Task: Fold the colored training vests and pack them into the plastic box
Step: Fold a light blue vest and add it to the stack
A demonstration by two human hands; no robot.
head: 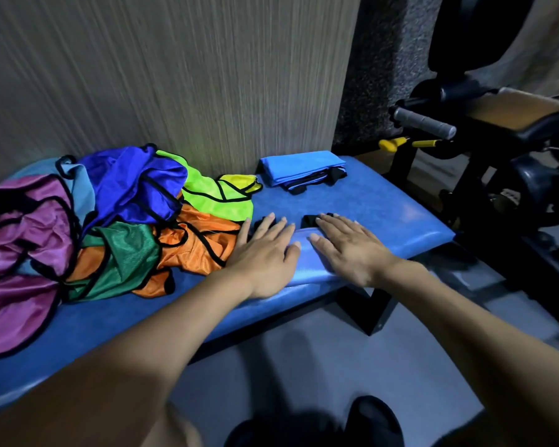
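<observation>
Both hands lie flat with straight fingers, gripping nothing; the left hand and right hand press a blue vest on the front edge of the bench. Risk: the slick fabric matches the bench colour and may slide off that edge or spring open if pressure lifts; its black trim could splay. The folded blue vest sits at the bench's rear, by the wall; the loose vest pile crowds the bench's left, touching the left hand. No plastic box is visible. A gym machine stands right of the bench.
</observation>
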